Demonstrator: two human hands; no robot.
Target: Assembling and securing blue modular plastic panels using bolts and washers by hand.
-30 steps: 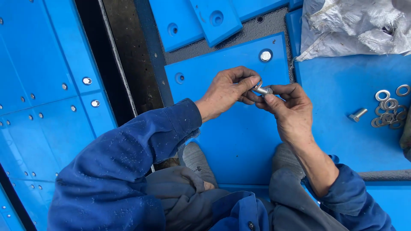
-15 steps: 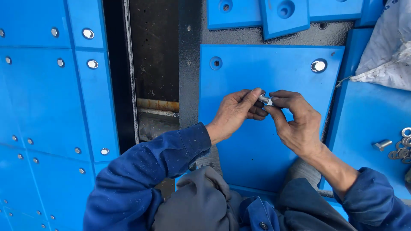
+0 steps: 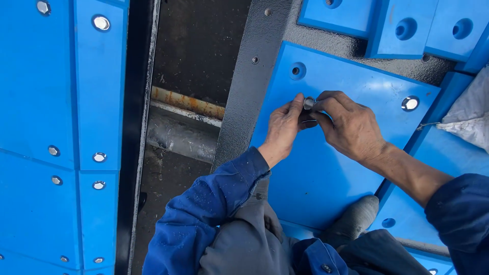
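A person in a dark blue work jacket kneels over a large blue panel (image 3: 326,168) lying on a black textured steel frame (image 3: 254,91). Both hands meet just above the panel's upper middle, pinching a small silver bolt with a washer (image 3: 308,103) between the fingertips. The left hand (image 3: 282,130) reaches up from below, thumb and fingers closed lightly on the fastener; the right hand (image 3: 351,127) comes in from the right, wrist bent, fingers curled over it. The fastener is held in the air, not seated in any hole. On this panel, one shiny bolt head (image 3: 409,103) already sits in the upper right hole, while the upper left hole (image 3: 297,70) is empty, so the fastening looks partly done. Blue panels (image 3: 61,127) on the left carry several fitted bolts.
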